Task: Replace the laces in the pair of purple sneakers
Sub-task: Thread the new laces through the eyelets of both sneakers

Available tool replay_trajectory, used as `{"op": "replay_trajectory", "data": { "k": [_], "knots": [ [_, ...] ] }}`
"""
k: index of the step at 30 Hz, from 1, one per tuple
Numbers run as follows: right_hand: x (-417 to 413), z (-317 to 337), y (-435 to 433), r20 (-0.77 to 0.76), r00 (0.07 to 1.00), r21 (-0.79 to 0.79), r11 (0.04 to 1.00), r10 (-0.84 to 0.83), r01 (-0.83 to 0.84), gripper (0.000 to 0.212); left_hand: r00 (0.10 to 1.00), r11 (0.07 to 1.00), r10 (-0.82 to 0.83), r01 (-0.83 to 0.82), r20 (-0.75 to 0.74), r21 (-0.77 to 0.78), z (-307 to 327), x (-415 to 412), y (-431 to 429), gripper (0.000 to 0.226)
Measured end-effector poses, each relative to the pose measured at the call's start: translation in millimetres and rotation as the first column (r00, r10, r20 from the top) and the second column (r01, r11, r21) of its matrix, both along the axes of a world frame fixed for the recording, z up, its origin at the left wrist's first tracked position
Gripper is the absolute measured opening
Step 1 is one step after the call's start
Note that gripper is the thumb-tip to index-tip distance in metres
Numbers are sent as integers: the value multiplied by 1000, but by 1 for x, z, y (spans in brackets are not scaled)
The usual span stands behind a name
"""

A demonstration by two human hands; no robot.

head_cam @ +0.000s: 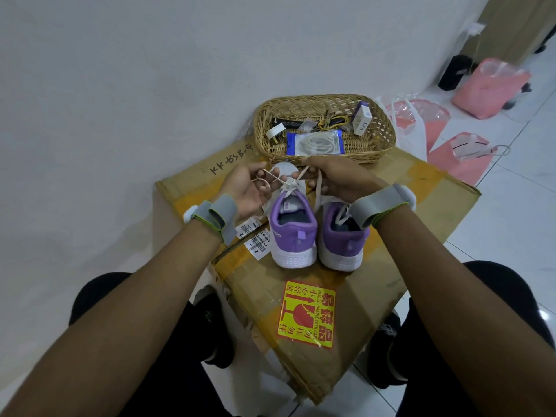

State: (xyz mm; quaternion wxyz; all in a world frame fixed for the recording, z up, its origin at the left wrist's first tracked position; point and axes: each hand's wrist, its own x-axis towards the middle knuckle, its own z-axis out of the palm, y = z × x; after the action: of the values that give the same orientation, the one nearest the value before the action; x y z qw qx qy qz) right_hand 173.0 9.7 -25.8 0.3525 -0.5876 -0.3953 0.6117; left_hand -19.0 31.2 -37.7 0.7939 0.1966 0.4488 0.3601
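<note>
Both my forearms reach forward over my knees. My left hand (249, 188) is turned with the palm to the right, and its curled fingers pinch one end of the flat cream-white cotton lace (288, 185). My right hand (340, 179) shows its back to me, and its fingertips pinch the other end of the same lace. The two ends cross above a small knot on the left purple fabric sneaker with the white ribbed rubber sole (293, 230). Each wrist carries one grey strap band, so there are two, the left one (215, 218) and the right one (379, 206).

There are two sneakers. They stand side by side with the heels toward me, in the middle of the brown cardboard box (391, 236). The right purple sneaker (343, 236) stands just beside the left one and is partly under my right wrist; its own white lace (343, 215) lies loose.

On the far end of the box is one oval woven wicker basket (382, 136). In it lies one clear plastic packet with blue edges (314, 142), which holds coiled white laces, and one small white carton (362, 121). One yellow and red fragile sticker (307, 314) is on the near part of the box. Two white barcode labels, one (249, 228) and the other (257, 243), are left of the sneakers. On the white tiled floor (511, 206), far right, I count three pink plastic bags: one (490, 88), a second (421, 115) and a third (460, 152).
</note>
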Motion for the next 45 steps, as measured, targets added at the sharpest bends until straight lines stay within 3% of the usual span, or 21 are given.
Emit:
{"op": "replay_trajectory", "data": {
  "k": [3, 6, 15, 19, 21, 24, 28, 32, 35, 38, 40, 42, 45],
  "knots": [
    [1, 1, 2, -68, 998, -53, 999, -6, 2, 36, 999, 1000, 27, -27, 32, -8, -5, 6, 0, 36],
    [-6, -3, 0, 122, 991, -22, 999, 47, -45, 33, 999, 998, -29, 31, -41, 49, -6, 17, -5, 33],
    [-3, -2, -12, 148, 974, 288, 935, 171, -207, 15, 922, 916, -117, 243, -369, 318, -9, 25, -10, 23],
    [-3, -13, -5, 148, 980, 342, 923, 132, -176, 6, 853, 808, -181, 413, -489, 421, -6, 18, -10, 21],
    [-4, -15, -3, 154, 986, 313, 944, 60, -106, 19, 815, 737, -192, 488, -547, 469, -4, 13, -9, 25],
    [-5, -14, -2, 209, 978, 226, 972, 22, -71, 35, 769, 643, -135, 548, -625, 535, -2, 9, -9, 25],
    [-5, -13, -5, 239, 968, 225, 974, -71, 16, 23, 700, 558, -30, 604, -713, 569, 0, 6, -5, 32],
    [-8, -17, -7, 393, 892, 329, 940, -224, 91, 14, 622, 485, 91, 654, -778, 580, 2, 4, -5, 37],
    [-13, -17, -8, 585, 774, 449, 891, -243, -60, 10, 602, 412, 119, 694, -790, 591, 5, 3, -6, 28],
    [-11, -5, -8, 717, 689, 395, 877, -106, -275, 14, 602, 357, 170, 700, -780, 618, 9, -1, -2, 22],
    [-4, -1, -6, 674, 736, 269, 905, 67, -328, 17, 608, 316, 192, 705, -770, 635, 10, -5, 1, 23],
    [1, -3, -4, 479, 854, 174, 932, 202, -318, 25, 580, 260, 205, 744, -788, 615, 7, -7, 4, 25],
    [0, -7, -2, 314, 926, 112, 960, 211, -256, 31, 526, 235, 148, 804, -838, 546, 5, -7, 6, 13]
  ]
}}
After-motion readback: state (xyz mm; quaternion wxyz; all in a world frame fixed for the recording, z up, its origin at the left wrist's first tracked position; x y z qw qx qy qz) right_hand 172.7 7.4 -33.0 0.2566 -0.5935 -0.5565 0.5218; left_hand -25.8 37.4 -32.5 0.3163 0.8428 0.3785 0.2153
